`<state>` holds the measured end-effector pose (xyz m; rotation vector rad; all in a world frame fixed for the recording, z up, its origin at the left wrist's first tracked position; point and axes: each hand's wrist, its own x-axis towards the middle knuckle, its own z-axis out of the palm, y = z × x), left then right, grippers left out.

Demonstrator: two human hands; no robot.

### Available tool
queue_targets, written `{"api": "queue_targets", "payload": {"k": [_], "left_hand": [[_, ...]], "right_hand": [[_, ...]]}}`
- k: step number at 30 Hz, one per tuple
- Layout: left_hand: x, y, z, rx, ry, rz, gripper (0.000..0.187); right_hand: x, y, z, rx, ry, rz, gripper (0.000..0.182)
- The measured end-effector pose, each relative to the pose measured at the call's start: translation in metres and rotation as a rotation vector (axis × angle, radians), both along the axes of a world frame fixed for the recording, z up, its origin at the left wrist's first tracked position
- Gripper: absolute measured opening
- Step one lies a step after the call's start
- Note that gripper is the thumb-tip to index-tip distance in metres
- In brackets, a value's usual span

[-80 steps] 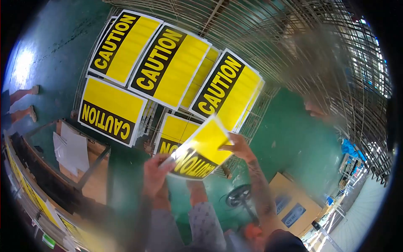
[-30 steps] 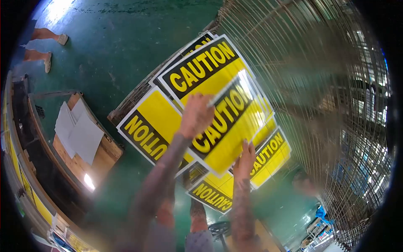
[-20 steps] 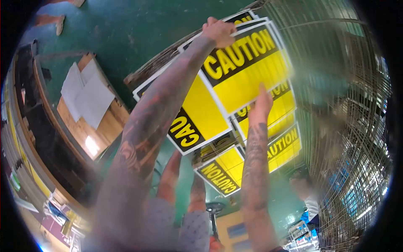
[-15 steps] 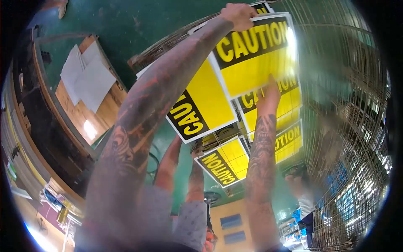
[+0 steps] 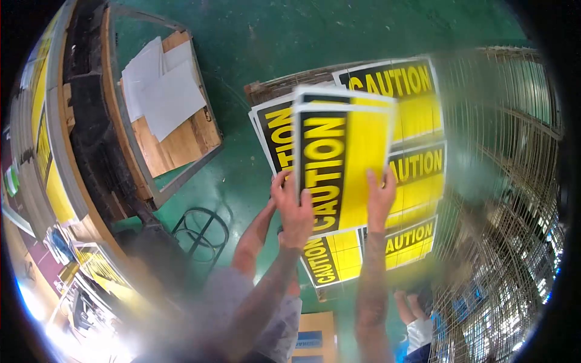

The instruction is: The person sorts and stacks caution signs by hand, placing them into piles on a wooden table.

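Several yellow and black CAUTION signs (image 5: 363, 163) are held together in a loose stack, turned so the lettering runs up the left side. My left hand (image 5: 293, 212) is closed on the stack's left edge, and my right hand (image 5: 380, 196) grips its right side. Beneath and around it, more signs lie on a wire rack: an upper right sign (image 5: 417, 112), a middle right sign (image 5: 419, 166) and a lower right sign (image 5: 413, 239). The held stack partly covers a left sign (image 5: 275, 130) and a lower left sign (image 5: 343, 257).
Tall stacked wire racks (image 5: 502, 181) rise along the right. White sheets (image 5: 166, 91) lie on a wooden board (image 5: 175, 148) at the upper left, beside a dark-framed bench (image 5: 91, 109). A round black metal base (image 5: 200, 233) stands on the green floor. Another person's legs (image 5: 411, 308) show at lower right.
Both hands have drawn closer to my body with the signs. The left hand has come down from the far edge, and the held signs have turned sideways. The view has shifted.
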<state>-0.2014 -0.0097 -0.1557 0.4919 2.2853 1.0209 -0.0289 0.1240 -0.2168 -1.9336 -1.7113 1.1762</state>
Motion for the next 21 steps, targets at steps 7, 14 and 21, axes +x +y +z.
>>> {"api": "queue_targets", "payload": {"k": [7, 14, 21], "left_hand": [[0.007, -0.059, -0.101, 0.059, -0.058, 0.237, 0.056], [0.013, -0.063, -0.112, 0.024, 0.187, 0.258, 0.066], [0.006, -0.092, 0.028, 0.188, 0.047, 0.241, 0.064]], "right_hand": [[-0.070, -0.029, -0.016, 0.207, -0.216, 0.165, 0.069], [-0.058, -0.035, -0.029, 0.375, -0.239, 0.190, 0.071], [-0.007, -0.059, 0.047, -0.214, 0.545, 0.012, 0.061]]}}
